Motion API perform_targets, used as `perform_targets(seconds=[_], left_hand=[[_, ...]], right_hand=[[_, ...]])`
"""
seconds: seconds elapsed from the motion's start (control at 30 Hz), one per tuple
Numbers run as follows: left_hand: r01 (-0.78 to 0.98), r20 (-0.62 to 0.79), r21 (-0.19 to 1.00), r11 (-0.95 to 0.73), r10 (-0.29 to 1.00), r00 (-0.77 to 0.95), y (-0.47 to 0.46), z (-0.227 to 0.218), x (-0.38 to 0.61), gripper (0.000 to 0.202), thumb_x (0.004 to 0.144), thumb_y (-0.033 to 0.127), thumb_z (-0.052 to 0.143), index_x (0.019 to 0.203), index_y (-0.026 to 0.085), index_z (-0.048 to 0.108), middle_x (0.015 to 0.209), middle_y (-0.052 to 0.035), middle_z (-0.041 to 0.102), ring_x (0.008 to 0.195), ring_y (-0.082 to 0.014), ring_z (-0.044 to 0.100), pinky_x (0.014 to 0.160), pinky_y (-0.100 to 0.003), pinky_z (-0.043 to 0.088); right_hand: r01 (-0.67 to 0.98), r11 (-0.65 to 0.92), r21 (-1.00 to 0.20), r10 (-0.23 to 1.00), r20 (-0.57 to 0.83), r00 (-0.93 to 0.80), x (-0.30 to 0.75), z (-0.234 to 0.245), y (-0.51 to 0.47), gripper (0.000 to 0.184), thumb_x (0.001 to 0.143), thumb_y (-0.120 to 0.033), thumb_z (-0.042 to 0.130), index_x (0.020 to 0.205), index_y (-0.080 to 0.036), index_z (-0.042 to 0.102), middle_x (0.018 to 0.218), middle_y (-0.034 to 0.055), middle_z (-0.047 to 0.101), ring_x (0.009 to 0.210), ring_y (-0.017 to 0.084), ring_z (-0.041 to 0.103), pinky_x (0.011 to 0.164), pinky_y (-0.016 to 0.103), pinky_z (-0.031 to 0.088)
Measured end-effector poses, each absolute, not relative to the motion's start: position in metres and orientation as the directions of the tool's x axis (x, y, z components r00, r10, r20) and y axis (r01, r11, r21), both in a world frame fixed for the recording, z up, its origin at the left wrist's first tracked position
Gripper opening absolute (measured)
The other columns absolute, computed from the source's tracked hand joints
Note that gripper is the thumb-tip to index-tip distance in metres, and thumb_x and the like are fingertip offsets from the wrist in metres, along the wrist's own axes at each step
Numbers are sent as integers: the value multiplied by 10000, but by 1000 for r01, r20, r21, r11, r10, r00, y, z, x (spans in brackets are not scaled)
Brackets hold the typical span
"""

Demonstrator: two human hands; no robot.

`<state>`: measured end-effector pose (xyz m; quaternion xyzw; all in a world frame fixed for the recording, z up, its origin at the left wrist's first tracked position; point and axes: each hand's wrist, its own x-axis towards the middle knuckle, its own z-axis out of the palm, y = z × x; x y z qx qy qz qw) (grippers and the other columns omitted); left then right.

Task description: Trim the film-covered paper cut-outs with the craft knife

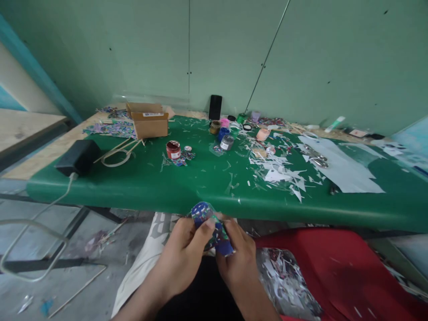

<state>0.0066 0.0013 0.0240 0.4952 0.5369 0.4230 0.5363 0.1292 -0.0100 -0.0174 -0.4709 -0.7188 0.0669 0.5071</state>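
Just in front of the table edge, over my lap, I hold a blue speckled piece (201,213) with white, red and green flecks. One end is rounded, and what looks like clear film shows along its edge. My left hand (187,238) grips it from the left, thumb on top. My right hand (236,243) is closed round its lower right part, with those fingertips partly hidden. Beyond my hands on the green table (150,178) stands an open jar of red paint (173,150), with speckled scraps (182,159) beside it.
Several paint jars (226,142) and a black phone (215,107) stand at the back. White cuttings (277,174), scissors (316,156) and paper sheets (347,169) lie to the right. A cardboard box (150,125) and black adapter (78,157) sit left. A red chair (321,254) stands near my right arm.
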Motion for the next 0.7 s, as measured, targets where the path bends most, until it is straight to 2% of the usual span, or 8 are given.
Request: perform_targets(seconds=[0.07,0.13,0.2,0.3,0.43,0.57,0.7], left_hand=[[291,-27,957,6,997,68,1,24,3,422,852,450,532,531,215,393,499,42,392,458,-100,366,423,-239,242],[476,119,868,-141,990,75,1,26,1,470,886,427,483,491,225,328,445,49,324,427,-100,290,432,-269,184],[545,240,799,-255,966,100,2,28,0,428,912,372,453,521,221,362,454,44,365,432,-105,307,448,-273,200],[455,293,831,-319,947,130,2,27,1,292,928,299,456,655,205,491,537,37,494,479,-109,419,492,-249,296],[211,169,961,-182,983,77,1,20,3,229,887,329,563,704,193,574,609,17,561,557,-123,495,524,-228,376],[11,37,999,-38,996,80,2,17,4,314,856,413,604,634,194,565,578,23,505,548,-119,465,498,-217,384],[-5,25,1000,-25,1000,-18,3,20,6,405,866,467,561,569,203,490,536,28,442,515,-115,408,463,-222,344]], right_hand=[[600,563,-568,732,680,-44,129,-15,-11,306,874,-101,416,1136,-203,536,891,54,711,779,185,712,640,256,550],[595,571,-566,724,689,-39,128,-11,-12,283,876,-110,409,1114,-193,537,861,51,706,745,181,706,621,251,544],[592,562,-578,729,684,-25,127,-6,-14,243,882,-110,399,1057,-193,545,794,34,693,672,167,688,572,235,523],[590,530,-609,757,653,-5,125,-2,-15,229,862,-73,378,947,-203,546,705,4,663,563,140,639,494,213,467],[564,506,-653,784,621,15,126,-3,-14,214,832,-80,389,904,-208,545,685,-5,649,509,129,592,453,213,419],[501,498,-708,822,569,-13,128,-5,-12,235,801,-115,412,942,-211,574,694,-10,659,537,142,614,478,221,435],[485,473,-736,852,522,-38,128,-4,-12,203,798,-132,393,865,-203,571,648,-8,635,545,150,622,492,225,439]])
